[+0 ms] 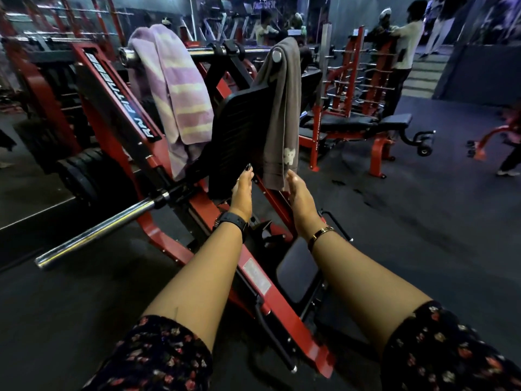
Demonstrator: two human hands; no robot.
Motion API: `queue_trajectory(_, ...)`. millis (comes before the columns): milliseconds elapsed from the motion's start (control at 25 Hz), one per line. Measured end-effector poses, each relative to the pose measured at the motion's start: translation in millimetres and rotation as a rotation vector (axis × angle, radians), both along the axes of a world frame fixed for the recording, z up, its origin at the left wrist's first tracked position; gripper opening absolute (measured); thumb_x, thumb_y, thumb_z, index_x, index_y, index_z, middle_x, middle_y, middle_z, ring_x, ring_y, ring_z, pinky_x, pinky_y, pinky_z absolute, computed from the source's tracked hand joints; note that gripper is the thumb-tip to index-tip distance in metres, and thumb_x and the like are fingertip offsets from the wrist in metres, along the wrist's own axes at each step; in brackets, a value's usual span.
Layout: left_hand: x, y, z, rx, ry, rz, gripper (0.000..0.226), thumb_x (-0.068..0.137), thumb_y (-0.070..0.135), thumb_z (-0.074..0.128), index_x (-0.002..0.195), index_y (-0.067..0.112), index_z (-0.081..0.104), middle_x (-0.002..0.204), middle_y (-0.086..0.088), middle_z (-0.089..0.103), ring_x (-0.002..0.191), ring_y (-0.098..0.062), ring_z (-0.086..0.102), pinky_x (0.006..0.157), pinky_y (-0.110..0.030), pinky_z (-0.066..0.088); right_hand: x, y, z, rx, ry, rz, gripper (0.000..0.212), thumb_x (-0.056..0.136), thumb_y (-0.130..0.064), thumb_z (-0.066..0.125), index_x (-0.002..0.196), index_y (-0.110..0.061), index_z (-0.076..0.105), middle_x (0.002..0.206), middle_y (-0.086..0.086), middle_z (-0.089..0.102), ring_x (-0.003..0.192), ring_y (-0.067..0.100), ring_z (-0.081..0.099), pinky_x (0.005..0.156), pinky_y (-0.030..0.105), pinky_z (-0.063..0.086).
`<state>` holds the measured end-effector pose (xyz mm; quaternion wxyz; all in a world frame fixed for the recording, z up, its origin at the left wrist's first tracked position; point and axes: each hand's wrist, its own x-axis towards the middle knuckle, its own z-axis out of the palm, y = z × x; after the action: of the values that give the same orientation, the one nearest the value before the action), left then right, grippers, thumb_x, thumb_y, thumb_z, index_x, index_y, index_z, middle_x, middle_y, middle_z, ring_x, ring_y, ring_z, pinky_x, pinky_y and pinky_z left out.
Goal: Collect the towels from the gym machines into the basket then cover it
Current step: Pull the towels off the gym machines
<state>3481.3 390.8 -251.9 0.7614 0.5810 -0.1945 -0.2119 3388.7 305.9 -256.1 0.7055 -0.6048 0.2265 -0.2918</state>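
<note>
**Grey towel first, w/ both hands**

Floral sleeves nearest, then two bare forearms stretched out toward the leg press (118, 114). Left hand (243, 190), watch on the wrist, sits at the lower edge of the black footplate (242, 136), fingers (248, 169) extended and loose, gripping nothing. Right hand (298, 193), gold bracelet on the wrist, is open too, fingertips just at the bottom hem of the grey towel (282, 108); can't tell if they touch it yet.

That grey towel hangs over the round end of a bar at the plate's top right corner and drapes down the plate's right side. Further back, a purple-and-yellow striped towel (174, 88) is slung over the chrome bar (203, 51). No basket in view.

Best approach, imo: pinch the hem w/ the right hand, bring the left across to gather the cloth higher up, then lift up & off the bar end rather than yank down, since it could snag there. Striped one next, same way. People stand well off in the bkgd by the red racks (358, 74), not in the way.
</note>
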Motion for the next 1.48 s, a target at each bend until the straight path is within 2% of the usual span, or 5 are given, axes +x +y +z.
queue_trajectory(320, 59, -100, 22, 0.011, -0.014, -0.054, 0.024, 0.101, 0.023, 0.028, 0.102, 0.026, 0.052, 0.091, 0.019, 0.050, 0.080, 0.010, 0.049, 0.055, 0.004, 0.039, 74, -96, 12, -0.064, -0.033, -0.018, 0.049, 0.099, -0.013, 0.043, 0.146, -0.010, 0.033, 0.154, 0.008, 0.030, 0.140, 0.018, 0.033, 0.113, 0.030, 0.030)
queue_trajectory(760, 162, -253, 36, -0.008, -0.137, 0.091, 0.051, 0.094, 0.017, 0.052, 0.142, 0.008, 0.037, 0.143, -0.013, 0.045, 0.131, -0.020, 0.046, 0.111, -0.035, 0.037, 171, -244, 41, -0.205, -0.013, 0.089, 0.056, 0.093, 0.009, 0.041, 0.146, -0.006, 0.029, 0.127, -0.002, 0.041, 0.096, -0.006, 0.047, 0.064, -0.002, 0.041)
queue_trajectory(1000, 198, -305, 42, 0.017, -0.235, 0.189, 0.082, 0.071, 0.033, 0.070, 0.143, 0.016, 0.035, 0.146, -0.012, 0.040, 0.133, -0.020, 0.043, 0.110, -0.038, 0.040, 227, -287, 35, -0.405, 0.039, 0.013, 0.063, 0.080, -0.014, 0.058, 0.141, -0.019, 0.041, 0.140, 0.010, 0.046, 0.130, 0.025, 0.044, 0.110, 0.036, 0.038)
queue_trajectory(1240, 230, -341, 72, -0.005, -0.298, 0.189, 0.068, 0.080, 0.014, 0.071, 0.138, 0.009, 0.036, 0.133, -0.009, 0.052, 0.116, -0.014, 0.053, 0.101, -0.030, 0.044, 262, -322, 62, -0.650, 0.074, -0.245, 0.091, 0.080, -0.028, 0.071, 0.151, -0.024, 0.014, 0.155, 0.011, 0.019, 0.140, 0.028, 0.020, 0.109, 0.030, 0.013)
queue_trajectory(1480, 248, -357, 70, 0.109, -0.225, 0.175, 0.036, 0.091, 0.025, 0.055, 0.123, 0.009, 0.056, 0.119, -0.014, 0.064, 0.112, -0.027, 0.061, 0.100, -0.038, 0.048, 293, -325, 68, -0.622, 0.082, -0.094, 0.101, 0.081, -0.021, 0.071, 0.153, -0.023, 0.000, 0.149, 0.017, 0.033, 0.136, 0.030, 0.035, 0.115, 0.045, 0.027)
